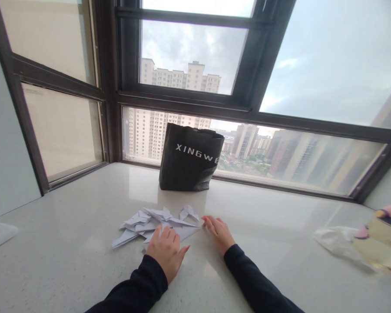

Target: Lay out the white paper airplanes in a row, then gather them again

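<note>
Left hand [166, 251] over folded-paper pile [140, 222], grip apart; right hand [220, 234] at pile's right tip, grip: can't tell.

Daylight from the windows [195, 52] glares on the counter [273, 243], edges seemingly blurred.

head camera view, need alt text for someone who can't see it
A person's left hand lies over folded white papers on a glossy white surface, with the right hand at their pointed right end. A black bag stands behind them, before windows overlooking tall buildings.
</note>
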Motion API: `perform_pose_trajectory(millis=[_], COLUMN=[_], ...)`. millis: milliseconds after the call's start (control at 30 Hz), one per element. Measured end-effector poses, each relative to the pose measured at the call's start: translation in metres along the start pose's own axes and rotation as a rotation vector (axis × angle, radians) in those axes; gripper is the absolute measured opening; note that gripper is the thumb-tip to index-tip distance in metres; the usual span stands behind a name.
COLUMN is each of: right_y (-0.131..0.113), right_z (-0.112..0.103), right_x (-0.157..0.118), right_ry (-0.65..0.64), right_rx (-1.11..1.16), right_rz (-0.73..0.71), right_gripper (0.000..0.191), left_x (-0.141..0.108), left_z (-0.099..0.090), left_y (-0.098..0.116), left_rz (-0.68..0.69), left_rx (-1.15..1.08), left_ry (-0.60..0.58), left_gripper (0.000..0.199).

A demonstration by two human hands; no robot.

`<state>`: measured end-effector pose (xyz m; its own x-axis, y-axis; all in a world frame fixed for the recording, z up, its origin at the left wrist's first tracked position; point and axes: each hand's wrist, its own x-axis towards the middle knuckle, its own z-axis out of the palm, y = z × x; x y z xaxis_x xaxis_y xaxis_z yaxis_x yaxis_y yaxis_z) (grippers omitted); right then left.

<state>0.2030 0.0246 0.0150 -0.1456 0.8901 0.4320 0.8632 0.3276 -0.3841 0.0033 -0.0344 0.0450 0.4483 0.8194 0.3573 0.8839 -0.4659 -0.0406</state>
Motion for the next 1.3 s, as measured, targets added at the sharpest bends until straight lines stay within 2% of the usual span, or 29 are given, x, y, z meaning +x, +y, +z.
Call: perform_pose_trajectory(millis=[67,200,300,367,533,633,700,800,900,1033,1100,1200,1300], right_y=[-0.009,-0.027,-0.033,-0.031,-0.02,-0.018,-0.02,-0.028,-0.041,-0.069,-0.083,-0.097,-0.097], right_z=[0.001,0.003,0.003,0.003,0.004,0.008,0.012,0.022,0.035,0.052,0.059,0.064,0.064], right_x=[-0.003,-0.01,-0.011,-0.01,-0.004,-0.002,0.001,0.009,0.019,0.031,0.036,0.041,0.045], right_ry=[-0.05,-0.164,-0.207,-0.175,-0.053,-0.076,-0.107,-0.145,-0.185,-0.249,-0.269,-0.272,-0.226], right_rx=[0.005,0.076,0.207,0.259,0.216,0.138,0.074,0.048,0.079,0.168,0.22,0.299,0.356], right_rz=[-0.058,-0.198,-0.238,-0.198,-0.112,-0.085,-0.043,-0.003,-0.029,-0.108,-0.143,-0.176,-0.166], right_gripper=[0.038,0.035,0.039,0.041,0.039,0.039,0.041,0.045,0.046,0.046,0.047,0.051,0.053], left_x=[0.0,0.001,0.002,0.002,-0.002,-0.003,-0.003,-0.003,-0.005,-0.007,-0.005,0.002,0.007], left_z=[0.004,0.026,0.038,0.039,0.03,0.023,0.018,0.013,0.016,0.028,0.027,0.01,-0.015], left_y=[-0.001,-0.008,-0.012,-0.012,-0.006,-0.004,-0.003,0.0,0.003,-0.003,-0.01,-0.015,-0.011], left_rz=[0.054,0.213,0.226,0.195,0.019,-0.152,-0.209,-0.145,-0.114,-0.274,-0.334,-0.336,-0.251], left_rx=[-0.044,-0.148,-0.182,-0.192,-0.11,0.046,0.1,0.052,0.039,0.122,0.132,0.108,0.053], left_ry=[0.037,0.034,0.008,-0.026,-0.058,-0.042,-0.036,-0.016,-0.023,-0.117,-0.157,-0.185,-0.175], left_gripper=[0.039,0.048,0.051,0.051,0.053,0.058,0.057,0.049,0.045,0.041,0.039,0.038,0.032])
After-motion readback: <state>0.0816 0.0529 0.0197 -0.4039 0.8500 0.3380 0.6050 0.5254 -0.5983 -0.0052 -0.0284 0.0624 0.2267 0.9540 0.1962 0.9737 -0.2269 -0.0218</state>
